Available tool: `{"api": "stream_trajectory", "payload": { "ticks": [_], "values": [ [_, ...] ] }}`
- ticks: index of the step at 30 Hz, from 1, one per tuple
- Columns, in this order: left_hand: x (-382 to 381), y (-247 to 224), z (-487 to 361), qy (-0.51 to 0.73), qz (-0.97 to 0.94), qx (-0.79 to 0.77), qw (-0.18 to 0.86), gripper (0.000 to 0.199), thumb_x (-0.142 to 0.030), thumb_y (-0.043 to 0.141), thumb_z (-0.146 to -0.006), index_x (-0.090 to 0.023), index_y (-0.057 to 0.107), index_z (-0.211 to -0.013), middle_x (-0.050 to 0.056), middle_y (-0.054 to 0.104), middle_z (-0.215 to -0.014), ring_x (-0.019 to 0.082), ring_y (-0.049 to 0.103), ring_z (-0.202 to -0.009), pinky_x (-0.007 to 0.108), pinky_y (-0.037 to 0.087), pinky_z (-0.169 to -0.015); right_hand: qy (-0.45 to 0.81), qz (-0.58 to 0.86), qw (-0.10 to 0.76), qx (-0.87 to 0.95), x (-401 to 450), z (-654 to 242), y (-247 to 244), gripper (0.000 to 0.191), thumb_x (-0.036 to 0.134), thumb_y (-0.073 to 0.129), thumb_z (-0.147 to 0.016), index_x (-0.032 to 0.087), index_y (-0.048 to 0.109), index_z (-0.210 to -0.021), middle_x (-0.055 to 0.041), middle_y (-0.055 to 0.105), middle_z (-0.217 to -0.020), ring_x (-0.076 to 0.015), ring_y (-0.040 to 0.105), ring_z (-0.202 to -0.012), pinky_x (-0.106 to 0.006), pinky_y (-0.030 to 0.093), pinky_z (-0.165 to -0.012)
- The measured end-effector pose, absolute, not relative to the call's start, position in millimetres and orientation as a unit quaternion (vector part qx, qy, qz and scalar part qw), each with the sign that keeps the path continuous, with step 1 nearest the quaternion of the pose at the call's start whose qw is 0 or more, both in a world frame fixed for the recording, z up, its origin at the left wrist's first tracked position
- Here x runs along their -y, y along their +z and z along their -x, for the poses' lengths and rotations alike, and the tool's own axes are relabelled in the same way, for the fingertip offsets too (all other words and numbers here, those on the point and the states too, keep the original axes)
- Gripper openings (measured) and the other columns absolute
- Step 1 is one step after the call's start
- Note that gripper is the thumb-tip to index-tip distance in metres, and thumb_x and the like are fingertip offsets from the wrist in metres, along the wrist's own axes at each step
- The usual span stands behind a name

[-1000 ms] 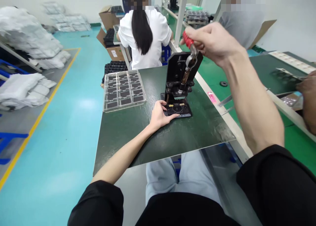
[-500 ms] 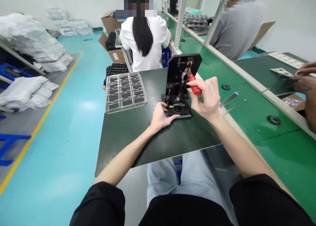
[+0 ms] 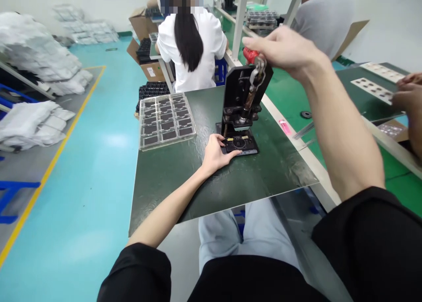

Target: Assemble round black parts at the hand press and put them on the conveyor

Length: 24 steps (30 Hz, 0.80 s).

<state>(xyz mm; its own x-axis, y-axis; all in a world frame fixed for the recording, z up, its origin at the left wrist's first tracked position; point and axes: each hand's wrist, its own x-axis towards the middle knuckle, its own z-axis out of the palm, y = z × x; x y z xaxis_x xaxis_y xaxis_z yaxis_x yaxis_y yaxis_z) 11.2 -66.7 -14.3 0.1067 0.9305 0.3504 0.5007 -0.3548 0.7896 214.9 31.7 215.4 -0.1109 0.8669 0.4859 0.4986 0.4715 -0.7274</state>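
A black hand-operated toggle press [image 3: 235,93] stands upright on the dark green table, its lever raised. My right hand [image 3: 286,51] is closed over the red lever handle [image 3: 250,55] at the top; part of the handle is hidden under the palm. Down at the press base [image 3: 252,149], my left hand [image 3: 216,154] grips the near left corner, thumb along the front edge and fingers curled at the left side. A flat black part with a round ring [image 3: 239,142] and small yellowish patches lies on the base. Above it, the pressing head [image 3: 242,127] hangs with a gap.
A clear compartment tray [image 3: 166,121] with dark flat pieces lies at the table's left. Right of the press are a pink item [image 3: 284,127], thin metal strips [image 3: 303,129] and a black ring [image 3: 306,114]. A co-worker in white [image 3: 191,47] sits ahead; another person's hands [image 3: 409,91] work at far right.
My right hand has swung the red handle up and back, and the pressing head has risen off the base. My left hand has stayed at the base.
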Motion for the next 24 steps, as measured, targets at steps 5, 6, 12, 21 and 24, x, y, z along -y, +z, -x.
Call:
{"api": "stream_trajectory", "payload": {
  "ticks": [5,6,12,21,24],
  "values": [
    [66.6,-14.2,-11.6,0.433,-0.708,-0.501,0.244,0.071,-0.047,0.098,-0.060,-0.022,0.047,-0.103,0.001,0.059,-0.097,0.017,0.065,-0.079,0.034,0.056,-0.074,0.051,0.580,0.559,0.590,5.1,-232.0,154.4,0.054,0.047,0.056,-0.103,0.016,0.061,-0.059,0.0082,0.035,-0.047,-0.0050,0.031,-0.048,-0.028,0.026,-0.055],
    [67.1,-14.2,-11.6,0.433,-0.709,-0.501,0.242,0.071,-0.047,0.097,-0.061,-0.022,0.047,-0.105,0.001,0.059,-0.099,0.017,0.065,-0.080,0.034,0.056,-0.073,0.032,0.578,0.570,0.583,25.8,-228.9,133.5,0.056,0.050,0.056,-0.102,0.018,0.058,-0.057,0.0063,0.039,-0.049,-0.0069,0.033,-0.050,-0.029,0.027,-0.056],
    [68.0,-17.6,-9.8,0.445,-0.710,-0.498,0.222,0.066,-0.038,0.094,-0.064,-0.022,0.046,-0.106,0.000,0.057,-0.098,0.016,0.064,-0.080,0.032,0.055,-0.073,0.054,0.674,0.320,0.663,103.0,-182.6,30.1,0.053,0.074,0.067,-0.085,0.021,0.063,-0.082,-0.0117,0.071,-0.084,-0.0281,0.063,-0.085,-0.038,0.050,-0.075],
    [62.1,-17.4,-1.3,0.448,-0.715,-0.487,0.226,0.062,-0.043,0.090,-0.066,-0.022,0.047,-0.104,0.001,0.059,-0.099,0.015,0.063,-0.079,0.031,0.054,-0.074,0.037,0.682,0.165,0.711,86.0,-172.5,57.3,0.036,0.050,0.069,-0.089,0.015,0.066,-0.091,-0.0191,0.074,-0.092,-0.0358,0.065,-0.099,-0.043,0.053,-0.082],
    [61.5,-14.9,2.6,0.436,-0.709,-0.499,0.240,0.064,-0.047,0.090,-0.065,-0.021,0.048,-0.105,0.002,0.059,-0.099,0.017,0.064,-0.081,0.031,0.055,-0.071,0.046,0.670,0.227,0.706,118.6,-187.9,62.0,0.032,0.050,0.072,-0.085,0.019,0.064,-0.087,-0.0111,0.072,-0.086,-0.0295,0.064,-0.090,-0.039,0.052,-0.080]
  ]
}}
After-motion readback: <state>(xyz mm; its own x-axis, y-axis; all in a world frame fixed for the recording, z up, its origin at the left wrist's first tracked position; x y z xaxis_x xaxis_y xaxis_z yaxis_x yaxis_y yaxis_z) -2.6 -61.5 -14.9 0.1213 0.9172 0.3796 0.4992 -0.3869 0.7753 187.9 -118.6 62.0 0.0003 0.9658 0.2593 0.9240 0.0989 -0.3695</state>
